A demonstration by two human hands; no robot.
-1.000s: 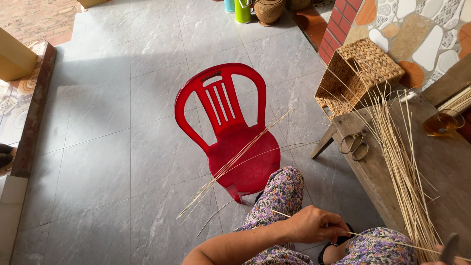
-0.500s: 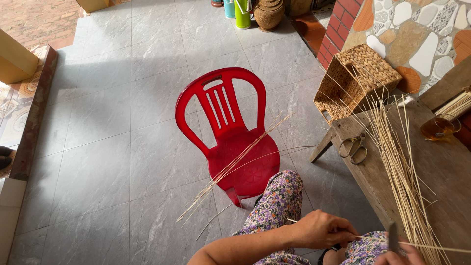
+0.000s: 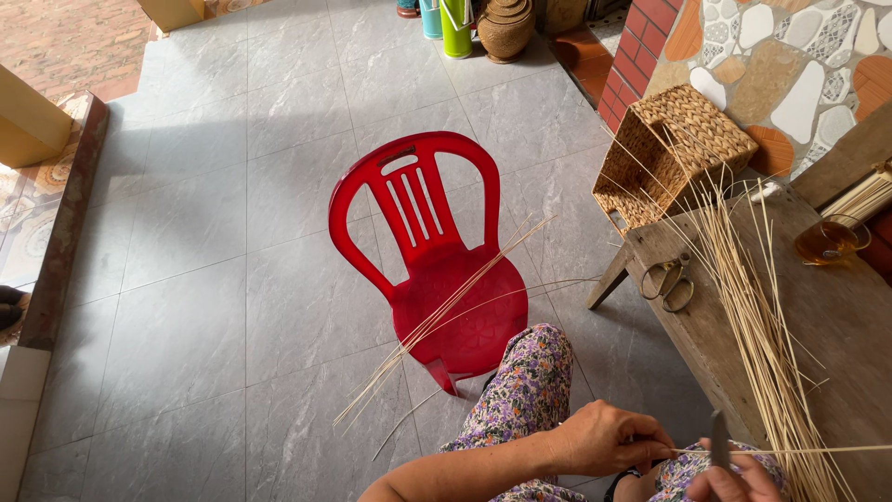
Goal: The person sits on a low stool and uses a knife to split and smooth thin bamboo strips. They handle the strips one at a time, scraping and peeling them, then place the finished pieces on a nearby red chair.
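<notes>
My left hand is closed over my flowered lap, pinching one end of a thin pale reed strip that runs out level to the right. At the bottom edge, only part of my right hand shows. It grips a small knife with the blade pointing up, against the strip just right of my left hand. A long bundle of reeds lies on the wooden table beside my right hand.
A red plastic chair stands on the grey tiles ahead, with several loose reeds across its seat. Scissors, a glass of amber liquid and a woven basket sit at the table's far end. Green containers and a woven jar stand by the wall.
My right hand has brought the knife leftward, close to my left hand and onto the strip. My left hand has stayed over my lap.
</notes>
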